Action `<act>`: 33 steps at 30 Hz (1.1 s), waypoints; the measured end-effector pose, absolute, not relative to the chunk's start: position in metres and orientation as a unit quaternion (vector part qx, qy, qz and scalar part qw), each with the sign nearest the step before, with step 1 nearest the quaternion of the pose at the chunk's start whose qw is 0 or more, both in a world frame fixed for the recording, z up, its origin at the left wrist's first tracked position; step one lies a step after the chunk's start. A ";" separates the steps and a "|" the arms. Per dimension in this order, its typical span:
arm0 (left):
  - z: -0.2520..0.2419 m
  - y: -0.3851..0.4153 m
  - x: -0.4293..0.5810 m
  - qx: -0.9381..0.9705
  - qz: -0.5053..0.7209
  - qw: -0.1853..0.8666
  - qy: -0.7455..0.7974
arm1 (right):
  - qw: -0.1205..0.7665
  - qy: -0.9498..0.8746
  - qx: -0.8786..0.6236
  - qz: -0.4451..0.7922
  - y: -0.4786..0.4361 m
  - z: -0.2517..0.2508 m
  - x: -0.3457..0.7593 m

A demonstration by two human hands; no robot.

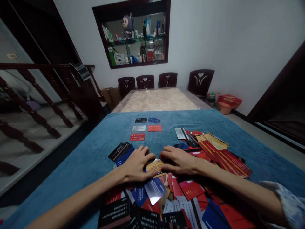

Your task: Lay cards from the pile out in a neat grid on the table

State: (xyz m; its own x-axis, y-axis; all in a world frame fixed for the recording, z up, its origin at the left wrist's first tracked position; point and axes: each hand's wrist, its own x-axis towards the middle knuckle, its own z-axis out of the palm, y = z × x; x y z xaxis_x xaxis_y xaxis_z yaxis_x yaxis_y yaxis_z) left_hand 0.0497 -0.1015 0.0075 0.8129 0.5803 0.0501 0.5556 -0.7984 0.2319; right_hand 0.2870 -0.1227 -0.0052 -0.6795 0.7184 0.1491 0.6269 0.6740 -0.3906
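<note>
A loose heap of plastic cards (209,152), red, blue, black and gold, lies on a blue cloth (90,152) in front of me. My left hand (137,163) rests palm down on the heap's left part, fingers bent and spread. My right hand (177,160) lies palm down beside it, fingers pointing left. Both touch a gold card (154,166) between them; neither lifts it. Further out, several cards sit sorted in two neat columns (145,128), black, blue, white and red.
Beyond the cloth is the table's bare marble top (158,100), with dark wooden chairs (168,79) at its far end. A wooden banister (47,86) runs along the left. A wall cabinet (135,35) holds bottles and a toy. A red box (228,101) sits on the floor at right.
</note>
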 end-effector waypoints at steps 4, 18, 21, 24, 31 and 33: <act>0.011 -0.109 0.037 0.943 0.054 0.108 0.310 | 0.131 -0.913 -0.361 0.138 -0.132 -0.003 0.283; 0.021 -0.122 0.022 0.928 0.036 0.126 0.350 | 0.175 -0.890 -0.418 0.054 -0.097 0.004 0.334; 0.023 -0.118 0.029 0.927 0.037 0.113 0.355 | 0.112 -0.838 -0.534 0.010 -0.062 -0.003 0.366; 0.026 -0.113 0.039 0.929 0.054 0.097 0.353 | 0.058 -0.817 -0.573 0.038 -0.043 -0.016 0.385; 0.032 -0.104 0.060 0.938 0.108 0.092 0.317 | 0.101 -0.837 -0.534 0.056 -0.063 -0.029 0.404; 0.030 -0.103 0.067 0.938 0.119 0.095 0.312 | 0.111 -0.845 -0.518 0.066 -0.076 -0.025 0.408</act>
State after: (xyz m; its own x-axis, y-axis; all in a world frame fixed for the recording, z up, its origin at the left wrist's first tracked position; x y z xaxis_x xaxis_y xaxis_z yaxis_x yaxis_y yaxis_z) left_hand 0.0673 -0.1027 0.0299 0.7773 0.6074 0.1642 0.5623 -0.7877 0.2518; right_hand 0.4082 -0.0761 -0.0255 -0.4378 0.8911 0.1199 0.8617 0.4539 -0.2269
